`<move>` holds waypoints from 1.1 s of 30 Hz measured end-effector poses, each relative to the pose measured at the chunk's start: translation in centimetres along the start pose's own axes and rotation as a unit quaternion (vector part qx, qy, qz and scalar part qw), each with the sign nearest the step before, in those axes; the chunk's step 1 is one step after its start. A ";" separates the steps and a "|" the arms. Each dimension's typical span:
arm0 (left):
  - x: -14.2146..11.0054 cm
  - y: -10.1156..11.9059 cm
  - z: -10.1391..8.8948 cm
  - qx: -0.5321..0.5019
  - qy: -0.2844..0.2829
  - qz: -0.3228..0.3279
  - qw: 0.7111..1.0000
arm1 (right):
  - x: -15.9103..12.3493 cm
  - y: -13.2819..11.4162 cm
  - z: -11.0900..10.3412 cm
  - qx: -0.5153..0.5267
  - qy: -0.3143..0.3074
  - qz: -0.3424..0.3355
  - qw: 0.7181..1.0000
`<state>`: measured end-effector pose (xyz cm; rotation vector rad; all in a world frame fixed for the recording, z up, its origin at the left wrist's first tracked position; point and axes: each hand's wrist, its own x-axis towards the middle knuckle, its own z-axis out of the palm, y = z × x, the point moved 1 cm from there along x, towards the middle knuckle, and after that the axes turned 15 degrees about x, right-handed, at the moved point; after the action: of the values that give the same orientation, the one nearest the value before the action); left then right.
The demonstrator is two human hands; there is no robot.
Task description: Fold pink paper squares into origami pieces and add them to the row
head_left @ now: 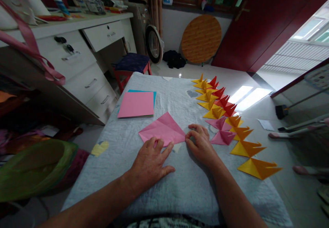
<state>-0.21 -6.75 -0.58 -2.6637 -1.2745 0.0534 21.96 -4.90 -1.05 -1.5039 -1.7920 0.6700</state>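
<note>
A creased pink sheet of origami paper, partly folded, lies on the cloth-covered table in front of me. My left hand rests on its near edge with the fingers spread and the thumb out on the cloth. At the paper's right corner, my right hand pinches the tip between thumb and forefinger. Beyond the paper to the left sits a stack of square paper, pink on top with a blue sheet showing beneath. Pink folded cranes lie just right of my right hand.
Rows of yellow folded cranes and red ones run along the table's right side. A stool stands past the far left corner. White drawers flank the left, above a green-rimmed bin.
</note>
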 end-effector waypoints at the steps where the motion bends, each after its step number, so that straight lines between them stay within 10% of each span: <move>1: 0.0 0.0 0.1 0.001 0.001 -0.001 1.000 | 0.1 0.0 0.1 -0.004 -0.002 0.002 1.000; 12: 0.1 0.1 -0.3 0.009 -0.006 -0.003 1.000 | -0.3 -1.3 0.8 -0.079 0.056 -0.013 0.995; 19: 0.2 0.0 -0.2 0.012 -0.012 -0.002 1.000 | -2.6 -3.5 2.0 -0.073 -0.117 -0.109 0.984; 33: -4.0 -2.2 0.2 0.048 0.015 -0.030 0.998 | -3.0 -6.3 2.9 -0.191 -0.154 -0.089 0.965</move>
<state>-4.38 -8.48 -0.56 -2.5353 -1.3076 0.0655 16.11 -8.91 1.38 -1.5142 -2.3727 0.5077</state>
